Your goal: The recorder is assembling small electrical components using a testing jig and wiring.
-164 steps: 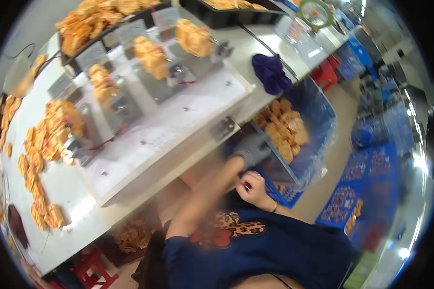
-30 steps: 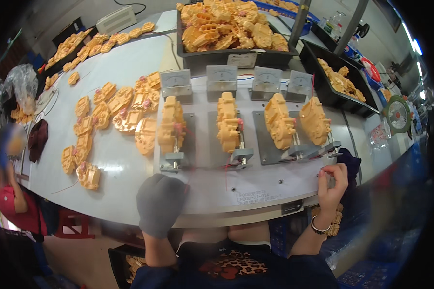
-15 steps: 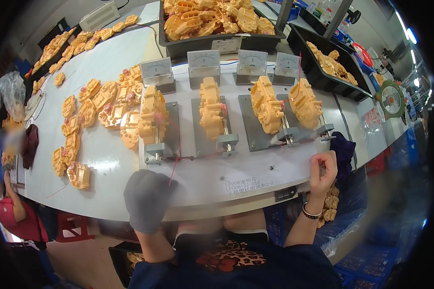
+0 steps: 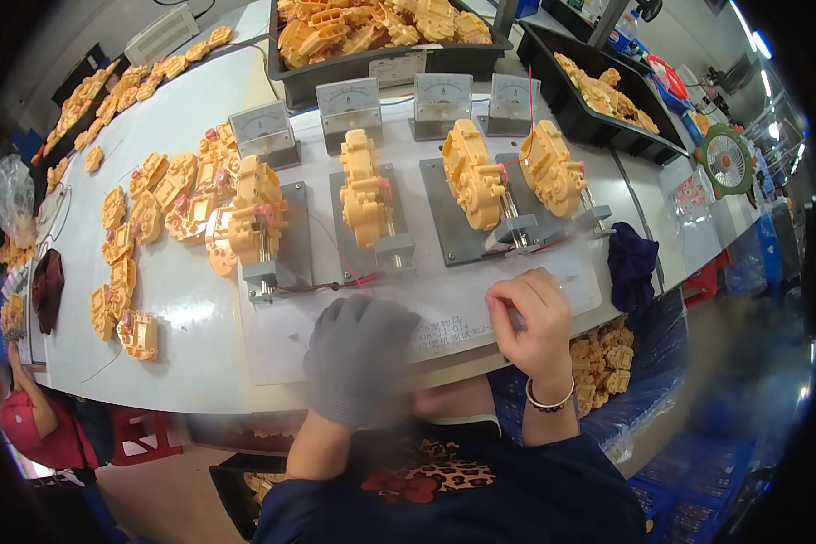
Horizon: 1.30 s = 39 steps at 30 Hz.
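Observation:
My left hand (image 4: 358,358), in a grey glove, is closed and slightly blurred above the near edge of the white board. A thin red wire (image 4: 343,257) runs from the leftmost yellow plastic gear housing (image 4: 257,213) down to its fingers. My bare right hand (image 4: 537,322) hovers over the board, thumb and fingers curled together; whatever they hold is hidden. Three more yellow housings, the second (image 4: 360,190), third (image 4: 473,177) and rightmost (image 4: 553,172), stand upright on grey metal fixtures (image 4: 437,218). Behind them is a row of analog meters (image 4: 350,113).
Loose yellow housings (image 4: 168,199) lie on the table at left. A black bin (image 4: 335,77) heaped with housings stands at the back, another bin (image 4: 598,109) at back right. A dark blue cloth (image 4: 633,263) and a green fan (image 4: 725,161) are at right. Another person's arm (image 4: 32,390) shows at far left.
My left hand has moved right, with the red wire's end following it. My right hand has come left toward the middle of the board. The view has shifted slightly.

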Motion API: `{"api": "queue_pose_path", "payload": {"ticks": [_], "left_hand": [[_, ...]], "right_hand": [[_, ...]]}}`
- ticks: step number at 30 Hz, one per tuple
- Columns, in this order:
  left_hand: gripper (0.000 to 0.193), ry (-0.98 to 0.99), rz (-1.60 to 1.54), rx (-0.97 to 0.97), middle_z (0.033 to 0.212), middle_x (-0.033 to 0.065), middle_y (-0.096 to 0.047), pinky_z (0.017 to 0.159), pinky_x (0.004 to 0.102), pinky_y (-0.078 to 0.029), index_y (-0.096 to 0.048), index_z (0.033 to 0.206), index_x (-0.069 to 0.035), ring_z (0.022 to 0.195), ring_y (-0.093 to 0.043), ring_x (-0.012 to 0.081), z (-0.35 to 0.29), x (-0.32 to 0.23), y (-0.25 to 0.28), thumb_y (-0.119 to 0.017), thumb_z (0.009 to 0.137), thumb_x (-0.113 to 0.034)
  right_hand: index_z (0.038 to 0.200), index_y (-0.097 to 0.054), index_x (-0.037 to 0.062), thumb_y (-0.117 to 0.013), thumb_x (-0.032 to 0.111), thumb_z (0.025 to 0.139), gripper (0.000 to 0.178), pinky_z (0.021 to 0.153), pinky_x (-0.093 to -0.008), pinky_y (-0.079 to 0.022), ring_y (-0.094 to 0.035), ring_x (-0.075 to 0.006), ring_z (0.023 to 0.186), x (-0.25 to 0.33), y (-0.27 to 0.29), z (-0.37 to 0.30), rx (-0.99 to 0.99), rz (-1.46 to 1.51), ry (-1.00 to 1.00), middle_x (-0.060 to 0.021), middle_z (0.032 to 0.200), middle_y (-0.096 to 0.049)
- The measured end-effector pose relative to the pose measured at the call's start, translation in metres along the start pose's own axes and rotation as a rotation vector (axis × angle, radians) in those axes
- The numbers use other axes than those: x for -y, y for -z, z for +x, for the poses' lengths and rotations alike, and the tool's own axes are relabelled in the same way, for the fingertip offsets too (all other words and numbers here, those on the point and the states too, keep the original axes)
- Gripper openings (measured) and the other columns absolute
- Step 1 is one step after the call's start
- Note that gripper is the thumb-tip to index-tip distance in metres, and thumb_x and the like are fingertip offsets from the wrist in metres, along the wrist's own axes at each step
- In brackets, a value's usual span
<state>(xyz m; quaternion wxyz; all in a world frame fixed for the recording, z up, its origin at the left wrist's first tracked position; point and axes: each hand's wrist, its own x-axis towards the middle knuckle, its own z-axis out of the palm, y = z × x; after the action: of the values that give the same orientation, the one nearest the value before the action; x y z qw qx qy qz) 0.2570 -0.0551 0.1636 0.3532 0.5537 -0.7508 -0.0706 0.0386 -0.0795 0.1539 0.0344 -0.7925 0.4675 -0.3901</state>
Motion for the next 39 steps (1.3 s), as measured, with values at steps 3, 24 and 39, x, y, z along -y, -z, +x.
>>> {"api": "queue_pose_path", "payload": {"ticks": [3, 24, 39], "left_hand": [[0.016, -0.068, -0.052, -0.001, 0.075, 0.0073, -0.059, 0.066, 0.0375, -0.047, -0.066, 0.082, -0.008, 0.071, -0.058, 0.0274, 0.000, 0.005, 0.008, -0.078, 0.072, -0.012], [0.009, 0.215, 0.067, -0.161, 0.078, 0.0079, -0.053, 0.061, 0.0278, -0.042, -0.059, 0.077, 0.002, 0.069, -0.051, 0.0167, -0.045, 0.053, 0.036, -0.066, 0.073, 0.005], [0.014, 0.289, -0.014, -0.060, 0.083, 0.0073, -0.061, 0.065, 0.0259, -0.045, -0.064, 0.086, 0.003, 0.072, -0.057, 0.0143, -0.043, 0.062, 0.050, -0.068, 0.073, 0.007]], "right_hand": [[0.081, -0.064, 0.0062, -0.069, 0.000, 0.069, 0.015, 0.062, -0.0337, -0.042, -0.055, -0.0256, 0.067, 0.009, 0.001, 0.000, -0.041, 0.069, -0.040, -0.0074, 0.073, -0.058], [0.090, -0.066, 0.0035, -0.074, 0.010, 0.074, 0.020, 0.064, -0.0307, -0.048, -0.058, -0.0221, 0.070, 0.035, -0.024, 0.029, 0.222, 0.536, -0.099, -0.0080, 0.082, -0.060], [0.086, -0.065, 0.0033, -0.074, 0.009, 0.071, 0.018, 0.061, -0.0307, -0.047, -0.057, -0.0219, 0.069, 0.038, -0.022, 0.029, 0.210, 0.523, -0.129, -0.0077, 0.077, -0.058]]}}
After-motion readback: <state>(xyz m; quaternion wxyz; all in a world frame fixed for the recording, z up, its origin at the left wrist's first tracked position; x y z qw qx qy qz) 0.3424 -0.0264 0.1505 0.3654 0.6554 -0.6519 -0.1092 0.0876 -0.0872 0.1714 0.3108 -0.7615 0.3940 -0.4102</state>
